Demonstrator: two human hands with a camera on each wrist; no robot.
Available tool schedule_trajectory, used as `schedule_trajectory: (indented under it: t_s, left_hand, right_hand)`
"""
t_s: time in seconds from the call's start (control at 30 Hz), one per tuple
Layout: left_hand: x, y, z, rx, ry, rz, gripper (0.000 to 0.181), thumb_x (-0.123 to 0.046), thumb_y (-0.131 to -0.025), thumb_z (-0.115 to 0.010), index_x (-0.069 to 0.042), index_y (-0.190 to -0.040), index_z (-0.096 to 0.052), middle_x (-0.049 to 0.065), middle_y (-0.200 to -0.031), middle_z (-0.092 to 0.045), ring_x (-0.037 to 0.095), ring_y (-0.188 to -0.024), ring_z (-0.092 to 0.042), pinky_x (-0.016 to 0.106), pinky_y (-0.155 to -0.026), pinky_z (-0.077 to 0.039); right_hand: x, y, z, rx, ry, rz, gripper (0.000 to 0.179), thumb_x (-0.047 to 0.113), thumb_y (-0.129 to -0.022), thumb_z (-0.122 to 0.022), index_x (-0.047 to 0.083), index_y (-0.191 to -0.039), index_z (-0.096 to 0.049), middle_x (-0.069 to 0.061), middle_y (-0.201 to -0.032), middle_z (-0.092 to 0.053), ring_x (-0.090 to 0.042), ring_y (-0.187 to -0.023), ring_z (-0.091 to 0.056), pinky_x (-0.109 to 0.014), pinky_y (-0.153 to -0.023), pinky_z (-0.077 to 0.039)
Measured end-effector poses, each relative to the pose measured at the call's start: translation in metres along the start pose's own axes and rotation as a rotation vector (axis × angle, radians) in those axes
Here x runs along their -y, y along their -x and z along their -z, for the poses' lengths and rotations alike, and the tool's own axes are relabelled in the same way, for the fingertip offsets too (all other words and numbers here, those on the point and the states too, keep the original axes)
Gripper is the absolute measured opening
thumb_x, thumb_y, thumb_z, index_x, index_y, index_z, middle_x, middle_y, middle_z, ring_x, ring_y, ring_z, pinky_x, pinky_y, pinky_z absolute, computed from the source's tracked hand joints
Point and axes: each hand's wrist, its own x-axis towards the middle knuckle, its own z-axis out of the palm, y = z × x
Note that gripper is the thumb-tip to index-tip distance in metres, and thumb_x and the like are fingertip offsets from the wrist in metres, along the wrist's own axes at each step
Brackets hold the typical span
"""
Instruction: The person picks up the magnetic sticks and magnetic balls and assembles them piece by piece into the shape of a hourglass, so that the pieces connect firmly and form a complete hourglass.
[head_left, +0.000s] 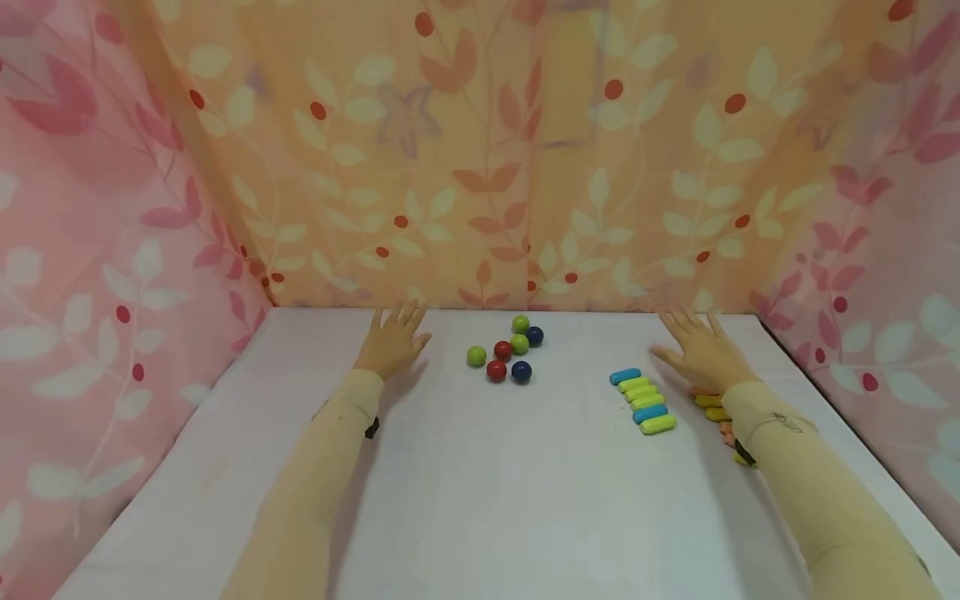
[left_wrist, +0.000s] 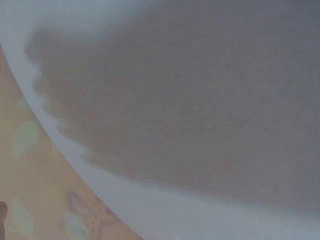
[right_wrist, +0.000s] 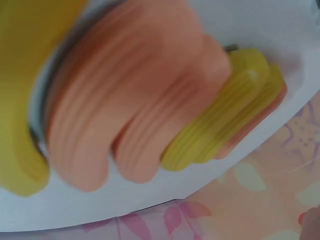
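Note:
My left hand (head_left: 393, 337) is held over the back left of the table with its fingers spread and nothing in it. Its broad shadow falls on the white surface in the left wrist view. At the back right, my right hand (head_left: 705, 354) is also empty, fingers extended and thumb out to the left. Ridged yellow modelling clay sticks (head_left: 708, 402) and orange ones (right_wrist: 120, 95) lie in a row under that wrist, partly hidden by the sleeve. Left of them is a slanting row of blue sticks (head_left: 626, 377) and yellow-green sticks (head_left: 658, 425).
Between the hands sits a loose cluster of small shiny balls: green (head_left: 476, 357), red (head_left: 497, 371) and dark blue (head_left: 521, 372). A white cloth covers the table (head_left: 487, 500). Floral curtains (head_left: 487, 167) hang at the back and on both sides.

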Motion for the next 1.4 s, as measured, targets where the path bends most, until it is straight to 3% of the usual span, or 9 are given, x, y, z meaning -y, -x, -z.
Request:
schedule_trajectory:
  t_s: [0.2, 0.5, 0.73, 0.9, 1.07, 1.23, 1.4]
  left_hand:
    - [-0.007, -0.002, -0.004, 0.041, 0.021, -0.065, 0.065, -0.045, -0.106, -0.034, -0.013, -0.160, -0.017, 0.009, -0.166, -0.020, 0.035, -0.154, -0.016, 0.063, -0.123, -0.014]
    - [-0.004, 0.003, 0.002, 0.002, 0.011, -0.064, 0.065, -0.044, -0.106, -0.037, -0.015, -0.160, -0.017, 0.010, -0.165, -0.024, 0.037, -0.153, -0.019, 0.063, -0.123, -0.016]
    - [-0.008, 0.003, 0.007, 0.052, 0.035, -0.079, 0.066, -0.045, -0.106, -0.037, -0.015, -0.160, -0.015, 0.008, -0.168, -0.010, 0.035, -0.155, -0.008, 0.064, -0.123, -0.012]
    - [-0.012, 0.005, 0.003, 0.084, 0.023, -0.087, 0.067, -0.047, -0.105, -0.038, -0.014, -0.160, -0.017, 0.009, -0.168, -0.010, 0.036, -0.155, -0.011, 0.064, -0.123, -0.012]
    - [-0.017, 0.010, -0.004, 0.120, 0.034, -0.088, 0.069, -0.047, -0.104, -0.041, -0.014, -0.160, -0.018, 0.010, -0.167, -0.014, 0.038, -0.154, -0.013, 0.065, -0.123, -0.012]
    - [-0.023, 0.010, -0.003, 0.088, 0.086, -0.123, 0.068, -0.046, -0.103, -0.045, -0.012, -0.158, -0.024, 0.014, -0.165, -0.022, 0.038, -0.152, -0.021, 0.063, -0.122, -0.017]
    - [-0.025, 0.004, -0.002, 0.049, 0.272, -0.105, 0.063, -0.039, -0.098, -0.059, -0.007, -0.150, -0.043, 0.020, -0.150, -0.048, 0.037, -0.139, -0.046, 0.052, -0.117, -0.036]
  right_hand:
    - [-0.012, 0.018, -0.001, 0.022, -0.047, -0.015, 0.083, 0.052, -0.100, -0.048, -0.004, -0.155, -0.021, -0.031, -0.161, -0.013, -0.048, -0.150, -0.010, -0.067, -0.121, 0.001]
    - [-0.015, 0.018, 0.008, 0.111, -0.125, -0.038, 0.086, 0.057, -0.100, -0.043, -0.003, -0.156, -0.019, -0.031, -0.161, -0.011, -0.048, -0.151, -0.004, -0.067, -0.120, 0.004]
    - [-0.021, 0.026, 0.007, 0.130, -0.137, -0.026, 0.084, 0.057, -0.100, -0.044, -0.005, -0.154, -0.025, -0.034, -0.160, -0.013, -0.051, -0.149, -0.005, -0.070, -0.118, 0.001]
    - [-0.025, 0.040, -0.002, 0.141, -0.163, -0.024, 0.080, 0.055, -0.100, -0.047, -0.004, -0.152, -0.031, -0.036, -0.158, -0.014, -0.052, -0.148, -0.005, -0.071, -0.118, 0.002]
    - [-0.031, 0.052, -0.009, 0.184, -0.291, -0.108, 0.087, 0.059, -0.097, -0.051, -0.001, -0.155, -0.024, -0.033, -0.161, -0.007, -0.057, -0.146, -0.001, -0.077, -0.112, -0.001]
    - [-0.042, 0.060, -0.007, 0.217, -0.354, -0.224, 0.091, 0.062, -0.095, -0.050, 0.001, -0.156, -0.020, -0.040, -0.155, -0.016, -0.065, -0.135, -0.021, -0.081, -0.103, -0.021]
    - [-0.051, 0.060, -0.003, 0.242, -0.468, -0.327, 0.095, 0.068, -0.092, -0.051, 0.001, -0.154, -0.026, -0.045, -0.148, -0.024, -0.062, -0.126, -0.032, -0.076, -0.099, -0.034]
